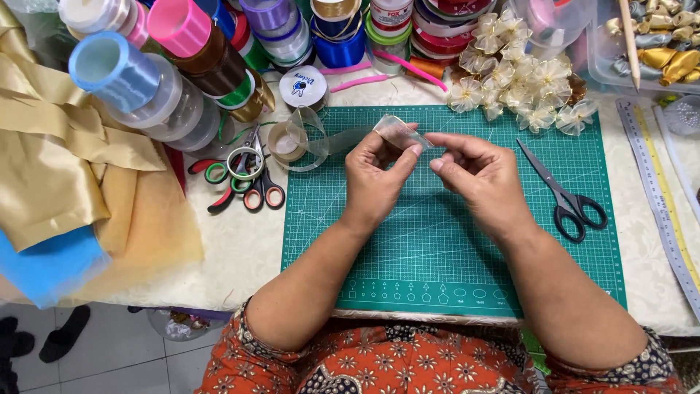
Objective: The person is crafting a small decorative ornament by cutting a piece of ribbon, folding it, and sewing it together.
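1. Cream-clothed desk, green cutting mat along near edge.
2. Mid-mat: left hand pinching sheer ribbon; right hand fingertips narrowly closed beside it, possibly touching.
3. Black scissors near mat's right edge.
4. Ribbon spools crowding far-left corner.

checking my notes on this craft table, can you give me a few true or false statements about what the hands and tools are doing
1. Both hands pinch a sheer ribbon above the green cutting mat. True: left hand, right hand.
2. The black scissors are in the right hand. False: they lie on the mat, right of it.
3. The ribbon runs from a small spool at the mat's left edge. True.
4. The ribbon flowers sit in the lap. False: they are piled beyond the mat's far edge.
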